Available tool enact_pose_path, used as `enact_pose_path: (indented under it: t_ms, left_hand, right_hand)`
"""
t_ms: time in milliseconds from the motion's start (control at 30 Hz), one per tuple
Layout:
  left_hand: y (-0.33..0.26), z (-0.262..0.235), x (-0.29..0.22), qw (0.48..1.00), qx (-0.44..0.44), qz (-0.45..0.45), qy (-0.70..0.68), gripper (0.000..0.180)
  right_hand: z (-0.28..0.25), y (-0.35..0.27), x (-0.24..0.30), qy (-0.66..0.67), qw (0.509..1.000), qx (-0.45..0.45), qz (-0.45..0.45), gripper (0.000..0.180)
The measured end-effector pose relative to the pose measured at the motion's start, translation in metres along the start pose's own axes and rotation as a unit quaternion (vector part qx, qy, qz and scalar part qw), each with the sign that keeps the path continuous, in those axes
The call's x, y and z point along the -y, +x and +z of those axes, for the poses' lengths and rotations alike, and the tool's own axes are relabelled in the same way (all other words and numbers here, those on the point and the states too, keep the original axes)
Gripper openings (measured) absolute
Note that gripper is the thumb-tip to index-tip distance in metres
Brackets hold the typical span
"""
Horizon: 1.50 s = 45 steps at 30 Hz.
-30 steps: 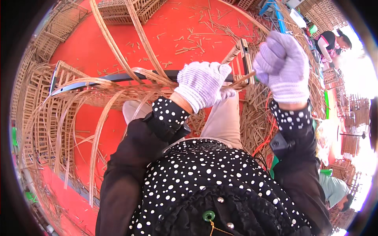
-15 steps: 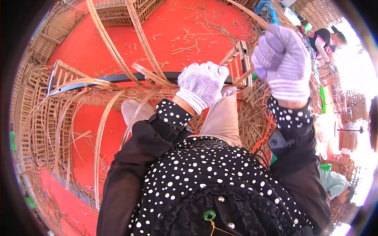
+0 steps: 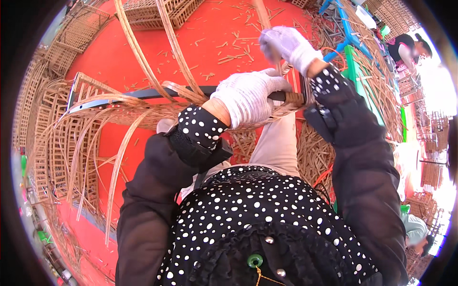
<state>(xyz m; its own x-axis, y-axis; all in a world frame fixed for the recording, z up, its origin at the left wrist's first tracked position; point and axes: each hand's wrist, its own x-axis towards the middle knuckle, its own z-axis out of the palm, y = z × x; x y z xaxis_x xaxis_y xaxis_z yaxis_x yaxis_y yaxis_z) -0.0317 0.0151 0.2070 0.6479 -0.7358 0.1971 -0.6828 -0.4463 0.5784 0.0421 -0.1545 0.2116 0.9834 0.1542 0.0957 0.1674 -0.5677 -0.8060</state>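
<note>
My left hand (image 3: 245, 97), in a white knitted glove, is closed around the dark bar (image 3: 208, 90) of a wicker frame. Just beyond its fingers, the bar's right end is wrapped with brown rattan strip (image 3: 294, 98). My right hand (image 3: 290, 46), gloved too, is raised past the frame's right corner, its fingers closed and slightly blurred. A flat rattan strip (image 3: 260, 13) runs from it toward the far edge. Long loose strips (image 3: 174, 45) stick up from the bar left of my left hand, and others droop toward me. The frame lies across my legs.
Woven wicker panels (image 3: 50, 157) stand at the left, and a wicker basket (image 3: 162, 13) lies at the far side. Cut strip scraps litter the red floor (image 3: 200, 47). A green board (image 3: 352, 66) and blue legs (image 3: 347, 28) stand at right. Another person (image 3: 405, 50) works at far right.
My right hand has swung left and away from me, over the frame's corner, carrying the strip. My left hand still grips the bar; the frame has shifted slightly in view.
</note>
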Motion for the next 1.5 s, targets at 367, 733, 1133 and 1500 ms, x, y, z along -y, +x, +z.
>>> enact_pose_path:
  t_ms: [367,733,1133,1500]
  left_hand:
    - [0.022,-0.019,0.025,0.967,0.170,0.031,-0.185,0.036]
    - [-0.051,0.042,0.010,0.955,-0.283,-0.035,-0.086,0.015]
    - [-0.025,0.063,0.015,0.796,-0.029,-0.141,-0.588,0.013]
    - [-0.023,0.011,-0.044,0.935,-0.284,-0.017,-0.210,0.017]
  right_hand:
    - [0.016,-0.126,0.004,-0.263,0.926,-0.077,-0.259,0.025]
    - [0.008,-0.101,0.007,-0.132,0.985,-0.060,-0.093,0.020]
    - [0.008,-0.099,-0.005,-0.059,0.995,-0.040,-0.064,0.021]
    - [0.001,-0.100,-0.015,-0.101,0.985,-0.023,-0.138,0.027]
